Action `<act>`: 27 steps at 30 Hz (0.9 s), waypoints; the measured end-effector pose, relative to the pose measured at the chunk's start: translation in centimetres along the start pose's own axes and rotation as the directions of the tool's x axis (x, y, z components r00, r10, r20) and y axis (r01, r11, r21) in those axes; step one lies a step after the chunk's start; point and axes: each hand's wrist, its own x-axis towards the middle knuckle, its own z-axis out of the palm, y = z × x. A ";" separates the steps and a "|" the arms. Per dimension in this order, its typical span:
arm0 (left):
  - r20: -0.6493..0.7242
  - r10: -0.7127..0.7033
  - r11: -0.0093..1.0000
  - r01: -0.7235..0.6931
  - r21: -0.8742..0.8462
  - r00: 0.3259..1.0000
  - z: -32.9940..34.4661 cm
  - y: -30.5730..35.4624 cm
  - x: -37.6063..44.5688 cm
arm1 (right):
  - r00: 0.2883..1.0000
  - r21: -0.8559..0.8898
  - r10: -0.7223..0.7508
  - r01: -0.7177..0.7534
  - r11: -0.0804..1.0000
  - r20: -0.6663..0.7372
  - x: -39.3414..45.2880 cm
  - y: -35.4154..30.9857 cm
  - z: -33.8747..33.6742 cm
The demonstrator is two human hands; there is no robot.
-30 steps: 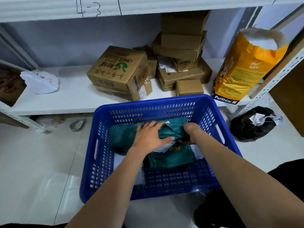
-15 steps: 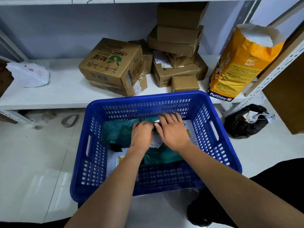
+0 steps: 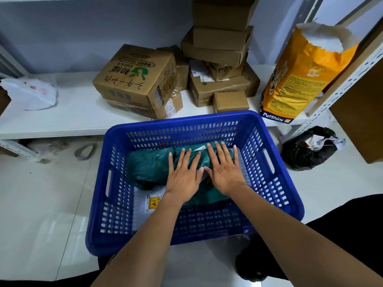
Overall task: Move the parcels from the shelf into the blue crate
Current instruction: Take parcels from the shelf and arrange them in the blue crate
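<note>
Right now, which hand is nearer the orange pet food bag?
Right. The right hand lies flat in the crate on the side toward the orange bag; the left hand lies beside it, farther away.

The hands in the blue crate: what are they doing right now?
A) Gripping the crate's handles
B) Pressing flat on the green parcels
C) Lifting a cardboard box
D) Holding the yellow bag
B: the left hand and right hand lie with fingers spread flat on the green parcels inside the blue crate.
</note>
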 end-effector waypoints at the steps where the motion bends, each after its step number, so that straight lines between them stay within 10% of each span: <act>1: -0.050 0.003 1.000 -0.003 0.008 0.999 -0.7 0.3 0.3 | 1.000 0.008 -0.009 0.009 1.000 -0.005 -0.1 0.0 0.1; 5: -0.176 0.079 0.997 -0.082 -0.007 0.981 -2.7 1.9 2.8 | 0.999 0.049 -0.017 0.019 0.999 -0.052 -0.8 0.0 1.1; 13: 0.007 -0.024 0.998 0.024 0.066 1.000 0.5 3.2 3.5 | 0.973 0.429 0.092 0.007 0.903 -0.210 -1.9 0.6 -0.2; 16: 0.021 -0.037 0.995 0.035 0.091 0.999 0.8 3.1 3.5 | 0.892 0.310 0.195 -0.066 0.948 -0.407 -0.1 0.1 -1.6; 23: -0.015 0.078 0.994 -0.077 0.073 0.997 1.5 2.1 3.4 | 0.959 0.300 0.284 -0.273 0.914 0.005 4.6 -2.3 -2.1; 27: -0.153 0.149 0.989 -0.144 0.045 0.977 2.6 1.3 3.3 | 0.932 0.345 0.359 -0.324 0.881 -0.040 4.2 -2.5 -1.4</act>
